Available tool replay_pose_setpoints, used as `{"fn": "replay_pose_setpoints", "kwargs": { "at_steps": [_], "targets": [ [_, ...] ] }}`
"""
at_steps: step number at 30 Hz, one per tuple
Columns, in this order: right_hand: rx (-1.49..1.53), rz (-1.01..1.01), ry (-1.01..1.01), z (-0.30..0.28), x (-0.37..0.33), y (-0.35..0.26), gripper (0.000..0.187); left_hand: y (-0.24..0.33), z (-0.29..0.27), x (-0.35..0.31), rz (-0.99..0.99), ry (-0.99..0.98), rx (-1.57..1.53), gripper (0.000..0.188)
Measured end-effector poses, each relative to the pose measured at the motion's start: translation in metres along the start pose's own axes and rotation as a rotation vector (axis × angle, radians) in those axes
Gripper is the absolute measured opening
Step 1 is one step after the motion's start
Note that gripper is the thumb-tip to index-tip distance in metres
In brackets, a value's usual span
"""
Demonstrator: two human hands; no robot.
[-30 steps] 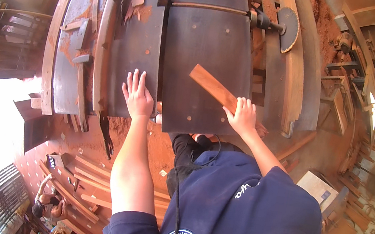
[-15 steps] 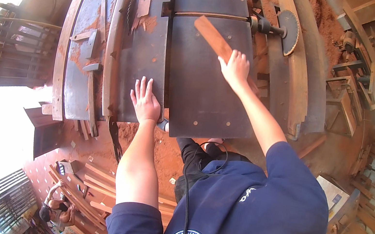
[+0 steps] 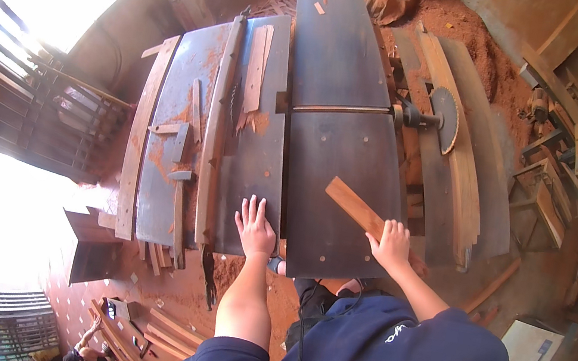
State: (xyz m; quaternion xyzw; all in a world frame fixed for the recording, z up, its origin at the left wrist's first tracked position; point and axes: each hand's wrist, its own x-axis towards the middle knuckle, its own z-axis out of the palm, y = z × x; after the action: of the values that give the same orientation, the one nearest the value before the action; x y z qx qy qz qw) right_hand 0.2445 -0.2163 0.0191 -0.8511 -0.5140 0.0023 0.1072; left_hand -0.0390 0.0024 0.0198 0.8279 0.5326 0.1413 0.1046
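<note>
My right hand (image 3: 392,244) is closed around the near end of a short reddish wooden board (image 3: 350,201). The board slants over the near half of a dark metal machine bed (image 3: 339,151), its far end pointing forward and left. Beyond it, a narrow slot with a bright strip (image 3: 342,109) crosses the bed. My left hand (image 3: 256,230) rests with fingers spread on the lower metal surface (image 3: 249,167) left of the bed, close to its near edge. It holds nothing.
A toothed circular saw blade (image 3: 444,120) stands on a shaft at the right. To the left lie a hammer (image 3: 178,220), a split board (image 3: 256,69) and a long wooden rail (image 3: 216,131). Sawdust (image 3: 470,39) is heaped behind. Another person (image 3: 87,356) is at lower left beside wooden strips.
My right hand has brought the board back toward me, away from the slot. My left hand stays at about the same spot on the metal surface. The whole view has shifted.
</note>
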Motion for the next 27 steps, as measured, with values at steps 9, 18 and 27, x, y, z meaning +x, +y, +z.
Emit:
{"fn": "replay_pose_setpoints", "kwargs": {
  "at_steps": [9,18,27],
  "targets": [
    [-0.003,0.048,0.076,0.031,0.166,-0.033,0.054,0.000,0.006,0.000,0.000,-0.027,0.039,0.056],
    [0.145,0.010,0.074,0.016,0.095,-0.031,0.056,-0.008,0.004,-0.002,0.000,-0.023,0.022,0.056],
    [0.029,-0.025,-0.107,-0.014,-0.033,0.013,0.063,0.002,-0.001,-0.002,-0.004,0.011,-0.010,0.054]
  ]
}}
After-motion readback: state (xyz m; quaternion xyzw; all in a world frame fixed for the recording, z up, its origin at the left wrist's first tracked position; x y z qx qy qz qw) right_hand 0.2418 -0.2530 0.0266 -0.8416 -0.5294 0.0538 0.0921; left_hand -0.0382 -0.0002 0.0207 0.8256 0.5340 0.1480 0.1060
